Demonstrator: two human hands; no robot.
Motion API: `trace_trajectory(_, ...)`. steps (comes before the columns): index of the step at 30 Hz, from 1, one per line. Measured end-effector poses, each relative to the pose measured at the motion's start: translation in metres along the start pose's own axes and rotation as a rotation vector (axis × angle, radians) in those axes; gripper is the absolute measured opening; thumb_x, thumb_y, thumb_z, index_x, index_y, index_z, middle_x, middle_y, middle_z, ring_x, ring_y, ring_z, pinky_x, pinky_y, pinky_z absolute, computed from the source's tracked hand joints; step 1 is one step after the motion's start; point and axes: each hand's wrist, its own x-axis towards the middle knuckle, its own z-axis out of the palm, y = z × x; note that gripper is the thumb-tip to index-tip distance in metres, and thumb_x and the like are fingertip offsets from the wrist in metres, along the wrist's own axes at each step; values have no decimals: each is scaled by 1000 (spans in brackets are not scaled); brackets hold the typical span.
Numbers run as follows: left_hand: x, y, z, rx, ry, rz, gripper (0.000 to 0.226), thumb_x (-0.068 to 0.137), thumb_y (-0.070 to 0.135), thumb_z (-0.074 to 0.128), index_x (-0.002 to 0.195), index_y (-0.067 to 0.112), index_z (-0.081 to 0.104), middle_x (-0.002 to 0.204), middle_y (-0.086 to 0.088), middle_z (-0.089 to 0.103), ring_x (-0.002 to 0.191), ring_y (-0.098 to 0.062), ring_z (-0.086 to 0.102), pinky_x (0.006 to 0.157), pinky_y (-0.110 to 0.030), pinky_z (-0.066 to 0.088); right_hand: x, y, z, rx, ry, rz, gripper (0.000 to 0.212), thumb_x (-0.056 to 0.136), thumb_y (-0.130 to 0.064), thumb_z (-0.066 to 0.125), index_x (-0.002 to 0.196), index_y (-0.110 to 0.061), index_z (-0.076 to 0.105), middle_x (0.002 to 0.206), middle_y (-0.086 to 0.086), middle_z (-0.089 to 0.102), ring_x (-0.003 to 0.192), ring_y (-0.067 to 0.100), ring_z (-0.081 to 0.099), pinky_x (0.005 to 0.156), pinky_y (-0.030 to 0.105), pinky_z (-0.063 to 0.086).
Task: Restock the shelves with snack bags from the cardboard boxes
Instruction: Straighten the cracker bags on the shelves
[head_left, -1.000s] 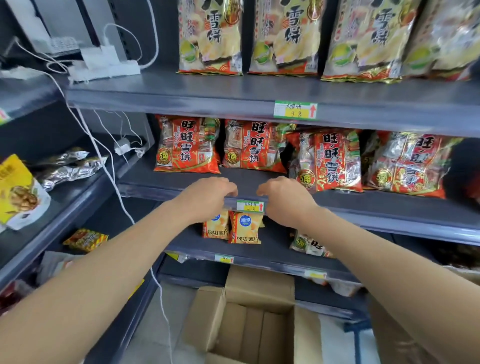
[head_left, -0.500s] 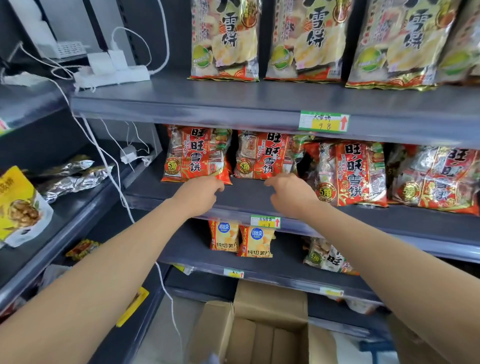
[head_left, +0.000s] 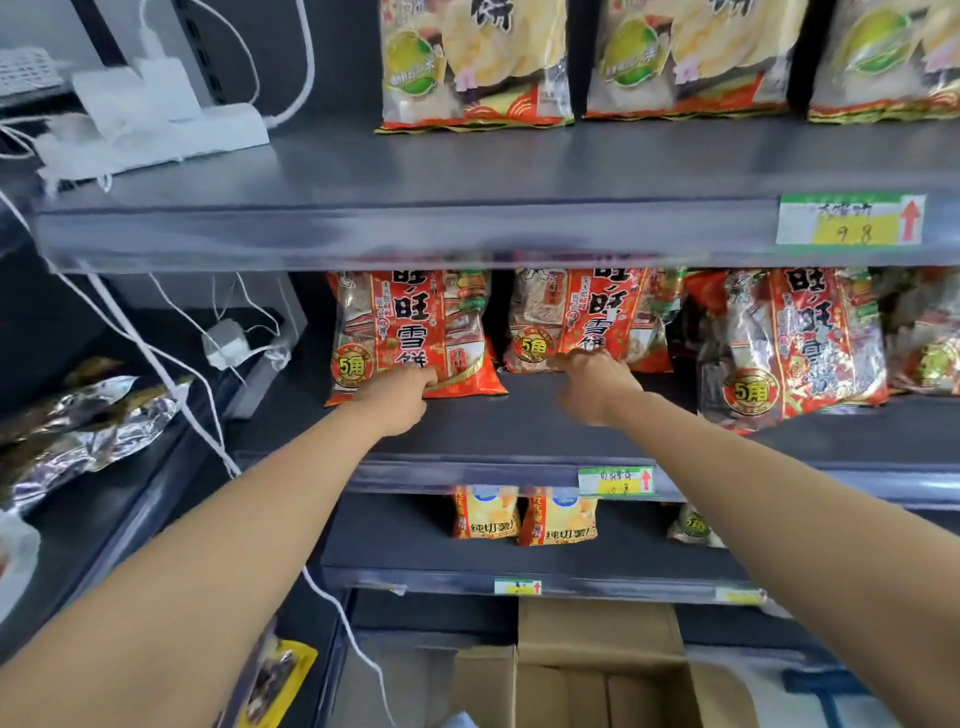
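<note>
Two red bags stand right at the fingertips. The left hand (head_left: 397, 400) has its knuckles against the bottom edge of the left red bag (head_left: 410, 332), and the right hand (head_left: 595, 387) touches the bottom edge of the middle red bag (head_left: 587, 317). Both hands are seen from behind with fingers curled; whether either one pinches its bag cannot be told.

Under both wrists runs a grey shelf (head_left: 519, 431). Right of the right hand a third red bag (head_left: 795, 353) leans nearer the shelf's front. Above the hands the upper shelf (head_left: 467, 166) carries pale yellow bags (head_left: 472, 62) and overhangs the red ones, hiding their tops.

Below the arms sit small yellow bags (head_left: 524, 517) and, lower down, an open cardboard box (head_left: 592, 670). Left of the left hand white cables (head_left: 150, 358) trail down. A power strip (head_left: 156, 130) lies above them, and foil bags (head_left: 78, 431) lie further left.
</note>
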Motion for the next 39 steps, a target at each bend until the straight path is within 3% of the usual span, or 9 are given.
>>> trace_trajectory(3, 23, -16, 7, -7, -35, -11, 45, 96, 12, 47, 139, 24, 41, 141, -10, 43, 118, -30, 50, 95, -35, 44, 20, -2, 5, -2, -32, 31, 48, 91, -15, 46, 138, -24, 42, 135, 13, 49, 129, 31, 37, 106, 46, 31)
trace_trajectory(8, 48, -24, 19, -9, -28, 1, 24, 96, 20, 47, 118, 27, 40, 119, -8, 38, 85, -28, 56, 72, -33, 44, 46, 0, 11, 5, -100, 126, 53, 96, -24, 44, 147, -29, 30, 149, 10, 37, 139, 32, 23, 110, 49, 25)
trace_trajectory(14, 76, -35, 16, -39, 9, 1, 19, 95, 16, 47, 109, 28, 42, 123, -9, 35, 100, -32, 52, 88, -38, 47, 63, 3, 11, 15, -50, 166, 54, 94, -19, 47, 145, -34, 34, 151, 3, 35, 138, 33, 24, 108, 50, 28)
trace_trajectory(18, 87, -39, 13, -46, -27, -36, 34, 91, 5, 44, 99, 37, 35, 125, -5, 30, 108, -34, 48, 95, -45, 45, 68, 0, 8, 18, -62, 199, 55, 94, -16, 44, 146, -32, 33, 151, 4, 35, 141, 33, 20, 110, 52, 25)
trace_trajectory(23, 87, -40, 21, -64, -79, -49, 39, 91, 4, 44, 119, 31, 43, 130, -7, 32, 106, -32, 48, 81, -35, 41, 69, -6, 9, 2, -95, 207, 53, 94, -18, 45, 144, -31, 35, 148, 8, 38, 136, 32, 32, 108, 47, 31)
trace_trajectory(27, 90, -41, 17, -126, -85, 20, 30, 94, 12, 49, 122, 23, 48, 121, -9, 51, 92, -23, 49, 72, -30, 39, 70, -11, 17, -8, -67, 219, 47, 94, -20, 46, 140, -29, 40, 143, 10, 43, 134, 32, 32, 110, 49, 24)
trace_trajectory(30, 96, -40, 15, -147, -134, 29, 34, 94, 16, 51, 126, 27, 48, 132, -8, 47, 106, -26, 53, 87, -36, 47, 74, -13, 19, 3, -71, 228, 48, 93, -20, 44, 139, -31, 39, 144, 11, 43, 135, 34, 28, 109, 50, 23)
trace_trajectory(35, 105, -37, 24, -144, -156, -25, 52, 95, 12, 44, 140, 36, 38, 150, -4, 31, 130, -30, 40, 106, -44, 38, 81, -8, 17, -11, -91, 217, 50, 91, -16, 45, 136, -37, 43, 143, 8, 43, 135, 34, 28, 113, 53, 17)
trace_trajectory(39, 106, -33, 16, -131, -84, -1, 40, 92, 8, 46, 127, 24, 54, 136, -6, 51, 115, -28, 54, 91, -34, 46, 86, -5, 7, 61, 206, 329, 38, 93, -23, 48, 132, -19, 48, 135, 10, 51, 129, 32, 38, 109, 48, 31)
